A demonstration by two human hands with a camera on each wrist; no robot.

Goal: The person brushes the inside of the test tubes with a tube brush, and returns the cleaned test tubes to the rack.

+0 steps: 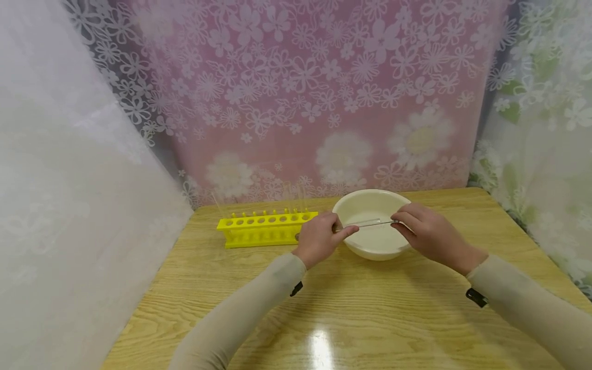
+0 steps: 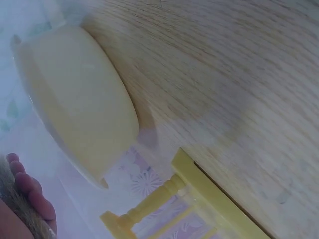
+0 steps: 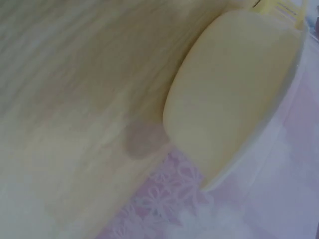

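In the head view my left hand grips a clear glass test tube, held nearly level over a cream basin. From the right, my right hand pinches the thin wire handle of a test tube brush that runs into the tube. The left wrist view shows the brush's bristles along the left palm, under curled fingers. At the left wrist stands a yellow test tube rack. My right hand is outside the right wrist view.
Several clear tubes stand in the rack, mostly at its right end, with one tube at the left. Rack and basin stand side by side on a wooden table. Floral curtains hang behind and at both sides.
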